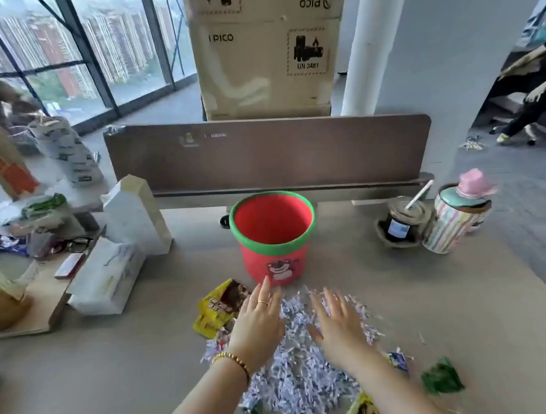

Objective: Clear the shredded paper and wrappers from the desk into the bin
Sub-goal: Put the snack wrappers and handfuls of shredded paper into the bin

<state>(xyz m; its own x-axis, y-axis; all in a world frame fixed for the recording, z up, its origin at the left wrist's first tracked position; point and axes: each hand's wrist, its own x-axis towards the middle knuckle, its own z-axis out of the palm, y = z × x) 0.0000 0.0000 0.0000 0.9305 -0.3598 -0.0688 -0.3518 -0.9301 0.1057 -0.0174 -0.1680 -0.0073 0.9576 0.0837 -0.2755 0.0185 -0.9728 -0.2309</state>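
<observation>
While both of my hands lie flat, the desk (431, 309) carries the red bin (273, 238), upright, at its far middle. Shredded paper (303, 381) spreads in a heap from just before the bin toward me; its near edge is cut off by the frame. My left hand (256, 326) rests palm down on the heap's left part, fingers (265, 292) extended and close together, gripping nothing. My right hand (339, 322) rests on the right part, fingers spread and blurred. A yellow wrapper (218, 307) lies just left of my left hand. A green wrapper (442, 377) lies apart, right of my right forearm; another yellow wrapper (362, 409) is cropped below.
</observation>
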